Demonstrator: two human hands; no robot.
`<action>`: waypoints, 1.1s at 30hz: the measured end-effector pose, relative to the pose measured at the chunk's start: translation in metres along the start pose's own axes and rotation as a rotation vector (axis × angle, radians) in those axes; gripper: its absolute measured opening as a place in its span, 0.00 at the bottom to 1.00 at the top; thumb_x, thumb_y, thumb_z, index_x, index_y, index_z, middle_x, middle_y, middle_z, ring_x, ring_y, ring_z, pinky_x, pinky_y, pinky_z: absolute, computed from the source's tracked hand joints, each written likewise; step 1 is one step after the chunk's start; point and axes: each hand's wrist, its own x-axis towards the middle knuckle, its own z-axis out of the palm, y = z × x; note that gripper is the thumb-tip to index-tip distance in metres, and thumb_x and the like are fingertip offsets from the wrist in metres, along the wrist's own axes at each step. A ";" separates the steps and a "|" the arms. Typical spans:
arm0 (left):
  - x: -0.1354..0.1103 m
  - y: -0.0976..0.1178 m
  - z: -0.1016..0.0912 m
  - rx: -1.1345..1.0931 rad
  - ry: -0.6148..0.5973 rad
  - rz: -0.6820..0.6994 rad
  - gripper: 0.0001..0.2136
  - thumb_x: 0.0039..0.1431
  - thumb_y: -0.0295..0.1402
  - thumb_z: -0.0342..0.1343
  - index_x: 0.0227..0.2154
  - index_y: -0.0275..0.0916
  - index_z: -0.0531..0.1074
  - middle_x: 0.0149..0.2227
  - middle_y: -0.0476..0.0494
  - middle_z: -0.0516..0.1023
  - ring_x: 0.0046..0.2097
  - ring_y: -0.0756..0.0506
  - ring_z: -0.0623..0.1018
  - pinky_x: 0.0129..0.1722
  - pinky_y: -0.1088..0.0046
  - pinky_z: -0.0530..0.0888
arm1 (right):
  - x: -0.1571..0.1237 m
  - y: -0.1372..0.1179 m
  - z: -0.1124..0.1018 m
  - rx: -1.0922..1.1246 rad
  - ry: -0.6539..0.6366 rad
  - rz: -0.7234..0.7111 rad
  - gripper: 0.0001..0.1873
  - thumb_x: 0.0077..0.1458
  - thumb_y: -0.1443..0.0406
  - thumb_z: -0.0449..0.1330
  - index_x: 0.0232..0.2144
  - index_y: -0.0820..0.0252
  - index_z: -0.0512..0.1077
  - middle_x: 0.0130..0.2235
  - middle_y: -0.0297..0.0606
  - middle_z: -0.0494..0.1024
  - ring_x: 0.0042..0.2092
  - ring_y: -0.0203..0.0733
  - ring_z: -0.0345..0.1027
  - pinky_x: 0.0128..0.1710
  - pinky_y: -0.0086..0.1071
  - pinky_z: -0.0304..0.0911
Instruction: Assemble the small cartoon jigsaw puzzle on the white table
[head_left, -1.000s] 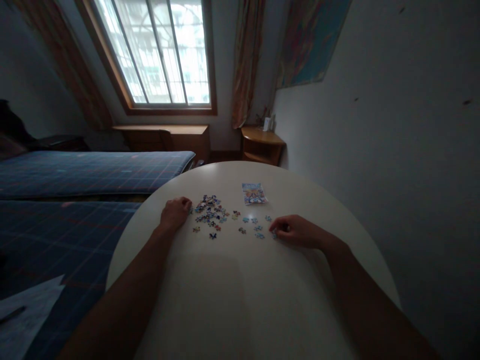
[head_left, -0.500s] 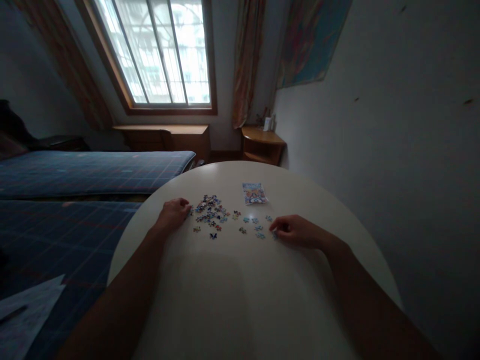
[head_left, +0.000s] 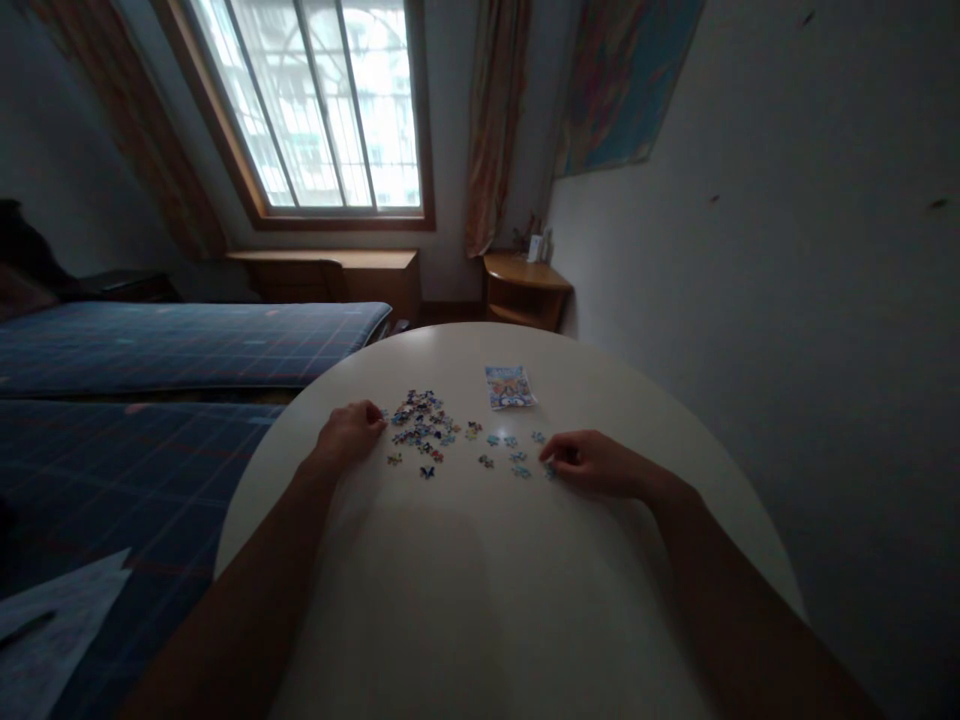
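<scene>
My left hand [head_left: 349, 433] is at the left edge of a loose pile of jigsaw puzzle pieces [head_left: 421, 418]. Its thumb and fingers are pinched together at a small piece, mostly hidden by the fingertips. On the right, my right hand [head_left: 594, 462] rests on the table with curled fingers, the tips on a light blue puzzle piece [head_left: 550, 470] that is partly covered. Several more light blue pieces [head_left: 519, 457] lie flat just left of that hand. A dark blue piece [head_left: 427, 472] lies below the pile.
Behind the pieces lies a small printed picture sheet [head_left: 510, 387] on the round white table [head_left: 480, 580]. A bed with a blue plaid cover [head_left: 180, 345] stands to the left, with papers [head_left: 60, 625] and a pen near me. A wall [head_left: 787, 300] runs along the right.
My left hand has shifted slightly right and up, its fingertips closing at a piece by the pile's left edge. My right hand has stayed in place.
</scene>
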 end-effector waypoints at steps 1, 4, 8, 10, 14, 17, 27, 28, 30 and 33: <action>0.000 0.000 0.000 -0.015 -0.004 -0.001 0.09 0.54 0.36 0.59 0.37 0.40 0.79 0.37 0.41 0.83 0.39 0.41 0.80 0.38 0.71 0.73 | 0.000 0.000 0.000 -0.004 0.000 -0.003 0.14 0.52 0.63 0.57 0.37 0.61 0.79 0.27 0.36 0.74 0.28 0.36 0.63 0.29 0.29 0.57; 0.000 0.001 0.000 -0.060 -0.008 0.007 0.11 0.53 0.34 0.59 0.39 0.39 0.79 0.38 0.41 0.83 0.39 0.42 0.80 0.37 0.71 0.73 | 0.001 0.001 0.001 -0.019 -0.004 -0.016 0.14 0.52 0.63 0.57 0.38 0.62 0.79 0.27 0.36 0.74 0.28 0.37 0.64 0.30 0.29 0.57; -0.001 0.004 -0.006 -0.117 -0.004 0.021 0.09 0.54 0.33 0.57 0.35 0.39 0.79 0.34 0.42 0.83 0.36 0.42 0.80 0.35 0.71 0.72 | 0.003 0.005 0.001 -0.028 -0.008 -0.026 0.13 0.52 0.62 0.58 0.37 0.61 0.78 0.28 0.36 0.75 0.28 0.37 0.65 0.30 0.30 0.58; -0.003 0.010 -0.010 -0.151 0.018 0.026 0.08 0.54 0.33 0.56 0.33 0.38 0.79 0.33 0.41 0.82 0.36 0.41 0.80 0.36 0.70 0.72 | 0.004 0.007 0.001 -0.027 -0.003 -0.028 0.13 0.53 0.62 0.59 0.37 0.61 0.78 0.28 0.36 0.75 0.28 0.37 0.66 0.30 0.29 0.58; -0.016 0.039 -0.008 -0.259 0.061 0.096 0.09 0.58 0.36 0.55 0.35 0.37 0.77 0.35 0.40 0.81 0.38 0.42 0.80 0.39 0.69 0.73 | 0.007 0.001 0.005 -0.039 0.078 -0.057 0.12 0.55 0.62 0.58 0.38 0.60 0.78 0.28 0.36 0.76 0.29 0.37 0.67 0.31 0.30 0.59; -0.039 0.075 0.005 -0.379 -0.006 0.244 0.08 0.60 0.36 0.54 0.35 0.39 0.75 0.35 0.44 0.81 0.37 0.45 0.80 0.39 0.71 0.74 | 0.010 -0.013 0.013 -0.029 0.193 -0.115 0.14 0.57 0.61 0.60 0.43 0.60 0.77 0.32 0.38 0.78 0.31 0.38 0.69 0.34 0.31 0.62; -0.088 0.127 0.028 -0.746 -0.128 0.547 0.06 0.61 0.36 0.56 0.32 0.40 0.72 0.34 0.47 0.80 0.36 0.47 0.78 0.41 0.70 0.73 | 0.015 -0.050 0.043 0.258 0.295 -0.287 0.11 0.59 0.59 0.61 0.41 0.58 0.74 0.36 0.37 0.82 0.36 0.39 0.74 0.36 0.31 0.65; -0.087 0.127 0.029 -0.763 -0.126 0.550 0.06 0.61 0.36 0.56 0.32 0.40 0.72 0.33 0.47 0.80 0.36 0.47 0.78 0.41 0.70 0.73 | 0.015 -0.051 0.044 0.275 0.303 -0.278 0.10 0.58 0.59 0.62 0.40 0.58 0.75 0.36 0.38 0.82 0.36 0.39 0.74 0.36 0.31 0.64; -0.085 0.126 0.030 -0.776 -0.132 0.569 0.07 0.62 0.37 0.56 0.32 0.39 0.73 0.33 0.47 0.80 0.36 0.47 0.78 0.40 0.71 0.74 | 0.016 -0.051 0.044 0.293 0.309 -0.256 0.10 0.58 0.58 0.62 0.38 0.59 0.75 0.35 0.38 0.82 0.35 0.39 0.74 0.35 0.31 0.64; -0.072 0.116 0.028 -0.633 -0.090 0.580 0.07 0.63 0.36 0.54 0.36 0.40 0.75 0.35 0.47 0.81 0.36 0.48 0.79 0.39 0.73 0.74 | 0.016 -0.045 0.039 0.249 0.321 -0.225 0.10 0.58 0.59 0.61 0.36 0.59 0.77 0.33 0.37 0.82 0.34 0.39 0.73 0.34 0.30 0.64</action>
